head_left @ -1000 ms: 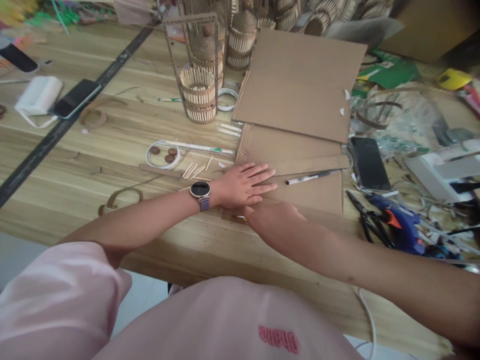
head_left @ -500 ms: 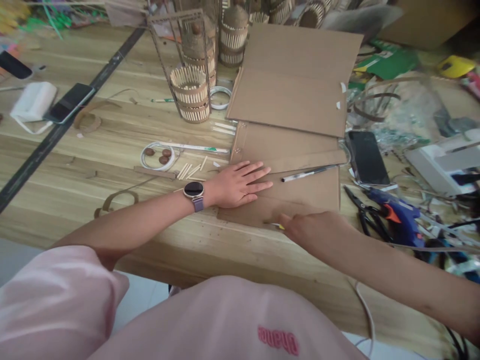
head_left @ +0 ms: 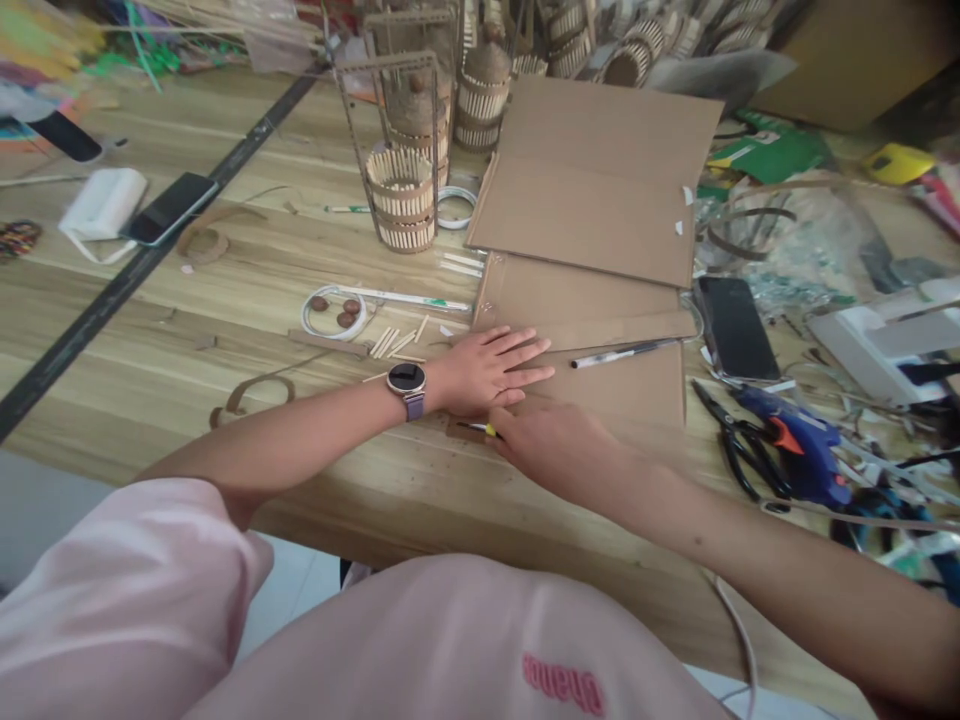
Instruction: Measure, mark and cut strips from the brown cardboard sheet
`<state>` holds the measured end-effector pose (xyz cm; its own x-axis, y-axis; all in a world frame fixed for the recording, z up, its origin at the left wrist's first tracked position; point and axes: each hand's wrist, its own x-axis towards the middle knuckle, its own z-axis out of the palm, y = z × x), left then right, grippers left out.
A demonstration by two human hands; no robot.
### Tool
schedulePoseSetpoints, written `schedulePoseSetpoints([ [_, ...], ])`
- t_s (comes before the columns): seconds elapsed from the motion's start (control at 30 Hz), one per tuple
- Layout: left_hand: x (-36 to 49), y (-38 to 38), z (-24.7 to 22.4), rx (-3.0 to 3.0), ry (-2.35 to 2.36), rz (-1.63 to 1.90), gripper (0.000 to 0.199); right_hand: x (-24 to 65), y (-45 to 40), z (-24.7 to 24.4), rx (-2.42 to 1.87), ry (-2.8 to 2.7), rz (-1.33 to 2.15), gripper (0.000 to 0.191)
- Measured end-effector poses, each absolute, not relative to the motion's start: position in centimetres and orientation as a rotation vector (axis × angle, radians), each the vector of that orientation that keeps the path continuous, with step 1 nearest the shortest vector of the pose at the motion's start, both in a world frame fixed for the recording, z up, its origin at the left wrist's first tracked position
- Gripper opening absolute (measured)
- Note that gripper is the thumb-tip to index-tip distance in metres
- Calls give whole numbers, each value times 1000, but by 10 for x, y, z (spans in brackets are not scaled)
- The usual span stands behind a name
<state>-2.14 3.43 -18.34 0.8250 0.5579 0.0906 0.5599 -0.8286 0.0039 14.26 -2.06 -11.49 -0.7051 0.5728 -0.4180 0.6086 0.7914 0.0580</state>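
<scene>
The pale wood-grained table (head_left: pixel 390 480) runs past the picture's edges, its far side crowded and blurred. On it, the upper brown cardboard sheet (head_left: pixel 592 170) covers the far part of the lower brown cardboard sheet (head_left: pixel 585 295), whose near part is hidden again by both hands. The tall stick-walled baskets at the back are cut off by the top edge. The right hand (head_left: pixel 551 445) hides most of the small yellow-bodied tool with a thin dark tip (head_left: pixel 490 430); its fingers curl out of sight beneath the palm, so how each one grips cannot be told.

The lower sheet lies flat under the left hand (head_left: pixel 487 372), whose fingers are spread apart across it, a slim clear-and-black pen (head_left: pixel 622 355) resting just beyond their tips. The tool sticks out at the thumb side of the right hand — clamped between bent fingers — with its tip over the sheet's near strip, though whether it touches cannot be made out.

The right forearm reaches in from the lower right, the hand closed and back upward, just beside the left thumb. The left forearm, wearing a round dark-faced watch with a purple strap (head_left: pixel 406 378), slants in from the lower left and ends palm down, fingers pointing right.
</scene>
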Motion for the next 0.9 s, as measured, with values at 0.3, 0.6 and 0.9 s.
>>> schedulePoseSetpoints([
  [0.3,-22,37,-190,-2955,-876,-206,49,130,-18,-117,826,2512,-78,31],
  [0.6,-23,36,-187,-2962,-878,-215,49,129,-17,-119,799,2527,-71,30],
  [0.9,-22,35,-184,-2972,-907,-146,49,128,-16,-120,807,2525,-125,26],
])
